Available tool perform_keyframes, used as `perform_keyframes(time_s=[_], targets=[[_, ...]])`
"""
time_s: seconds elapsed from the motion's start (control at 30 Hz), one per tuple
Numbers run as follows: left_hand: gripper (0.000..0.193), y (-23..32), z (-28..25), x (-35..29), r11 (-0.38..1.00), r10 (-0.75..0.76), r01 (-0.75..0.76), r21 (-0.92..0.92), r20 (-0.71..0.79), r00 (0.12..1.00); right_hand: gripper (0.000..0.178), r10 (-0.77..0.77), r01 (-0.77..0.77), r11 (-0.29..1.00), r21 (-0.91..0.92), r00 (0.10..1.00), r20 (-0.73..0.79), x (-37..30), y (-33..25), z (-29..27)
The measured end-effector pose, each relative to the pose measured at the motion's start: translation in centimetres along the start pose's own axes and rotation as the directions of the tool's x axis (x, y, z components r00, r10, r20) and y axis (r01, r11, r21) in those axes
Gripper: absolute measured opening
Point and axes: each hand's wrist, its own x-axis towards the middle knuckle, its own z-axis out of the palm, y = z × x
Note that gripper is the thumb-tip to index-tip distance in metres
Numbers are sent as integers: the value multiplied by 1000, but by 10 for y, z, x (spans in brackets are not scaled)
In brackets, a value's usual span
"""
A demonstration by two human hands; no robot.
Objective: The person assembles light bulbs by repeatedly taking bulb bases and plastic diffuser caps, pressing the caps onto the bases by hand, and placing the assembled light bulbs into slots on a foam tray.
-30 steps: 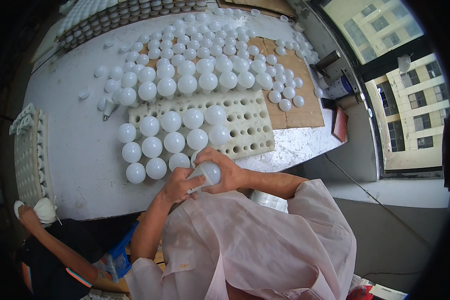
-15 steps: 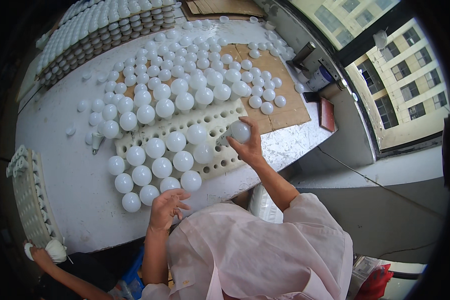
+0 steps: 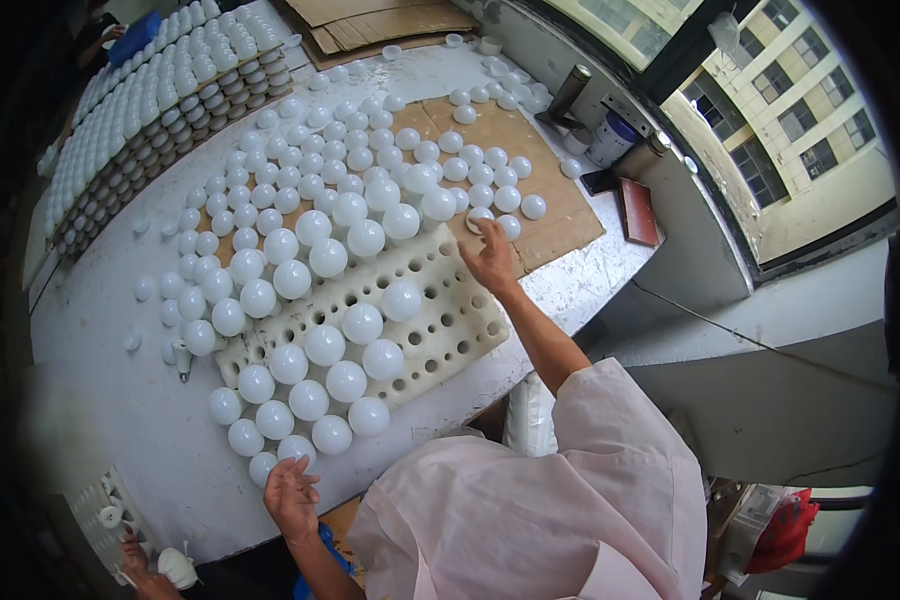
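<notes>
My right hand (image 3: 488,258) has nothing in its grasp. Its fingers, apart, reach over one of the small white domes (image 3: 479,219) by the cardboard; whether they touch it I cannot tell. A pale foam tray (image 3: 432,345) full of holes lies below that hand, with round white bulbs (image 3: 346,381) standing in rows on its left half. My left hand (image 3: 292,497), loosely curled with fingers apart, is empty beside the bulbs at the tray's near left corner. Further bulbs (image 3: 328,257) stand in rows behind the tray.
Many white domes (image 3: 507,199) cover a cardboard sheet (image 3: 560,225). Stacked trays of bulbs (image 3: 135,150) fill the far left. Along the window wall stand a flask (image 3: 570,90), a blue-and-white tub (image 3: 610,138) and a dark red box (image 3: 638,212). Another person's hand (image 3: 140,572) shows at the lower left.
The bulb my right hand held now stands in the tray's back row. That hand has moved to the domes, empty. My left hand is lower and further left. The whole view has shifted.
</notes>
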Motion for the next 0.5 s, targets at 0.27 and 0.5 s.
perform_keyframes(time_s=[0.27,0.5], targets=[[21,12,10,2,997,22,-9,72,-190,982,100,430,-268,765,-586,890,154,44,154,-14],[22,26,-22,1,972,169,-99,214,-342,924,70,208,91,837,-540,859,468,40,167,16]])
